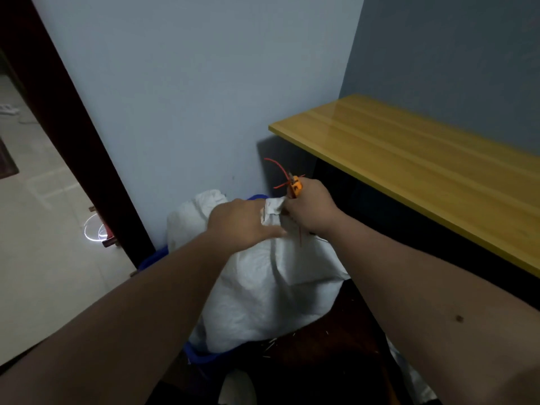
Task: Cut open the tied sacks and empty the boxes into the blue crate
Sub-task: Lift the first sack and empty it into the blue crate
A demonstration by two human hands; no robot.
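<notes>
The right hand (309, 210) was curled tight around a small orange cutter (295, 187), with the tip pointing up and away. A thin red string (279, 168) curled around the tip of the cutter, and one loose end stuck up into the air. Right beside it, on the left, the left hand (242, 222) gripped the bunched neck of a white sack (263, 287). The two hands were almost touching at the top of the sack.

The sack stood near the middle of the floor and sagged down in big folds. A blue crate (201, 358) peeked out from under it, on the near left side. A second white sack (193, 211) stood just behind, against the far wall (190, 83).

On the right was a yellow wooden table (409, 159). On the left was a dark door frame (73, 135), with pale floor tiles (43, 258) past it.
</notes>
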